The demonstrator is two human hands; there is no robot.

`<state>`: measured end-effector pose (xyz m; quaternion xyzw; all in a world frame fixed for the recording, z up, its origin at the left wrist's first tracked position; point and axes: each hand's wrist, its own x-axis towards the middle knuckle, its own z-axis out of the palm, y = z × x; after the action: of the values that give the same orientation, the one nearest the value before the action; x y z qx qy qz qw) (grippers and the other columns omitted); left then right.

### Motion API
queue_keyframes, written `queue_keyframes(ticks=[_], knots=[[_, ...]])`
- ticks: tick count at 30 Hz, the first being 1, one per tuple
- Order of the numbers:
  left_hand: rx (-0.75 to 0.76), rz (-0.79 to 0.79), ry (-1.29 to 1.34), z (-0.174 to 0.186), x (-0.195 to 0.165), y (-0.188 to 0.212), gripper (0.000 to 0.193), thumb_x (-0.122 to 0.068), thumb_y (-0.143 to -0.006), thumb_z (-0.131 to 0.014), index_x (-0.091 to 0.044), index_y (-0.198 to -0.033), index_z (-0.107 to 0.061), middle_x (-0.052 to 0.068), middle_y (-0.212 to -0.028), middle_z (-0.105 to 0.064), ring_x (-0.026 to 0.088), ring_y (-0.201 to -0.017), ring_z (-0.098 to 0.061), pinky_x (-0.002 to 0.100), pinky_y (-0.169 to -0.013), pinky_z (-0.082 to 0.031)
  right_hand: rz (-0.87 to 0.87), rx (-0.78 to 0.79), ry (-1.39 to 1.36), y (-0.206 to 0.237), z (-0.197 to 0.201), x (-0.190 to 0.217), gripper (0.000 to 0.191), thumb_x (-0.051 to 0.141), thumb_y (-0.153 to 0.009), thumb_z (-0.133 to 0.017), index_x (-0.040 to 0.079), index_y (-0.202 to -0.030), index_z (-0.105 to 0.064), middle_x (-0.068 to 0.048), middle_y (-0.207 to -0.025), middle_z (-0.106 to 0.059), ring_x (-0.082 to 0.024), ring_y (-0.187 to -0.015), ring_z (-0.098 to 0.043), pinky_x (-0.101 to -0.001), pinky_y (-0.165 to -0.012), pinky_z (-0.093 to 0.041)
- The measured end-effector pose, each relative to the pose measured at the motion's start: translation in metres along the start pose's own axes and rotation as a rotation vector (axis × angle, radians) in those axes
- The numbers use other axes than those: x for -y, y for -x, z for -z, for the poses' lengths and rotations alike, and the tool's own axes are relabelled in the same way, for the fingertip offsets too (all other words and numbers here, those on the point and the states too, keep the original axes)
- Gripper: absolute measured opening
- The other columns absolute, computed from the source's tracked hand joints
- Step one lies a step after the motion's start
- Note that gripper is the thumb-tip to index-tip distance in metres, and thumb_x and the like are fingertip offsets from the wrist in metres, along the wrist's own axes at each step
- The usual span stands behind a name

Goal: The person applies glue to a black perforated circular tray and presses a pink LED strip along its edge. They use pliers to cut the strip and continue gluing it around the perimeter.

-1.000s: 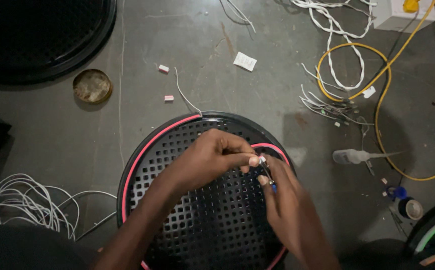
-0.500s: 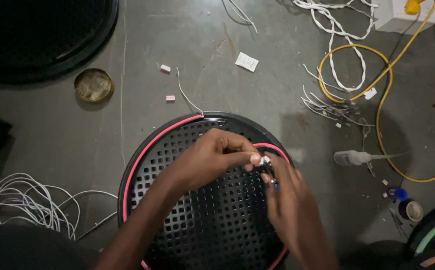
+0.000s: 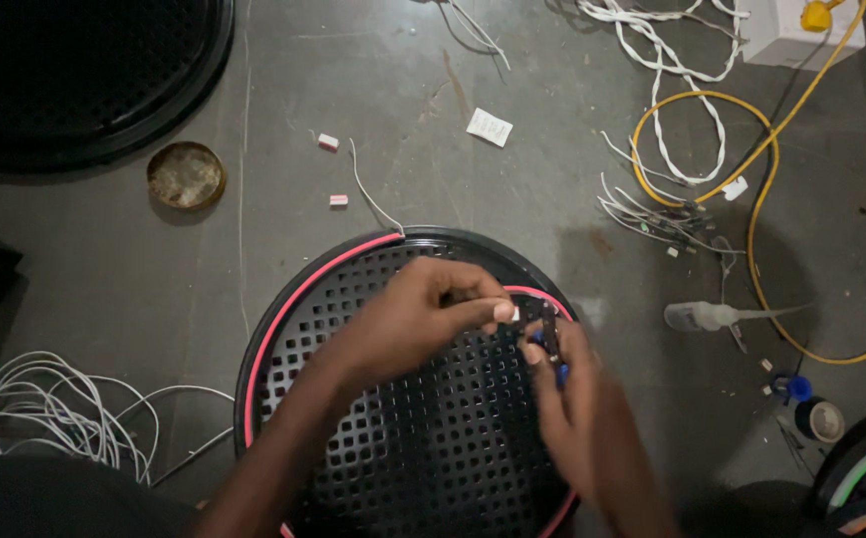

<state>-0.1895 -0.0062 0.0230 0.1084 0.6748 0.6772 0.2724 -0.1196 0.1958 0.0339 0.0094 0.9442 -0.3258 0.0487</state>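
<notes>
Hands (image 3: pixel 512 339) stay together (right blurred) over grille (image 3: pixel 403 438).

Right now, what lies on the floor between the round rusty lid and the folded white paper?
In the head view, two small white pieces and a thin white wire.

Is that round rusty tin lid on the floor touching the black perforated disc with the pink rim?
Apart. The head view shows bare grey floor between the rusty lid and the perforated disc.
</notes>
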Motion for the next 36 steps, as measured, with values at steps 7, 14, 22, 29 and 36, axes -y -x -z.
queue_keyframes(ticks=[7, 14, 22, 29, 36], knots=[[-0.089, 0.026, -0.054, 0.018, -0.01, 0.005, 0.022, -0.024, -0.092, -0.07, -0.006, -0.102, -0.076, 0.0, -0.086, -0.074, 0.009, -0.083, -0.066, 0.027, -0.078, -0.053, -0.513, -0.17, 0.081, 0.005, 0.018, -0.031, 0.038, 0.037, -0.103, -0.05, 0.008, -0.126, -0.056, -0.025, -0.104, -0.072, -0.045, -0.1, -0.069, -0.0547, -0.083, -0.05], [-0.407, 0.102, -0.471, 0.046, -0.012, 0.013, 0.026, -0.005, -0.085, -0.061, -0.01, -0.106, -0.076, 0.008, -0.104, -0.073, 0.022, -0.097, -0.073, 0.037, -0.086, -0.058, -0.458, -0.023, 0.497, -0.007, 0.02, -0.106, 0.051, 0.046, -0.098, -0.061, 0.002, -0.124, -0.059, -0.032, -0.11, -0.066, -0.051, -0.105, -0.065, -0.0558, -0.089, -0.052], [-0.697, -0.161, -0.85, 0.051, 0.016, 0.006, 0.018, -0.007, -0.082, -0.068, -0.009, -0.098, -0.076, 0.013, -0.1, -0.071, 0.034, -0.103, -0.066, 0.046, -0.092, -0.051, 0.118, -0.287, 0.287, -0.001, 0.011, -0.037, 0.024, 0.027, -0.098, -0.064, 0.008, -0.113, -0.069, -0.016, -0.111, -0.069, -0.038, -0.105, -0.067, -0.048, -0.092, -0.052], [-0.75, -0.11, -0.856, 0.063, 0.034, 0.002, 0.014, -0.015, -0.082, -0.072, -0.008, -0.094, -0.073, 0.013, -0.096, -0.07, 0.035, -0.099, -0.065, 0.05, -0.088, -0.049, 0.475, -0.111, 0.133, -0.04, -0.03, 0.018, 0.025, 0.014, -0.09, -0.068, 0.003, -0.112, -0.069, -0.016, -0.103, -0.066, -0.037, -0.096, -0.065, -0.0444, -0.083, -0.051], [-0.757, -0.091, -0.831, 0.058, 0.041, -0.001, 0.017, -0.021, -0.079, -0.077, -0.01, -0.092, -0.074, 0.01, -0.093, -0.071, 0.033, -0.095, -0.065, 0.048, -0.087, -0.049, 0.405, -0.274, 0.28, -0.065, -0.042, -0.001, 0.009, 0.009, -0.101, -0.064, 0.004, -0.108, -0.065, -0.017, -0.103, -0.063, -0.038, -0.097, -0.062, -0.0476, -0.085, -0.05]])
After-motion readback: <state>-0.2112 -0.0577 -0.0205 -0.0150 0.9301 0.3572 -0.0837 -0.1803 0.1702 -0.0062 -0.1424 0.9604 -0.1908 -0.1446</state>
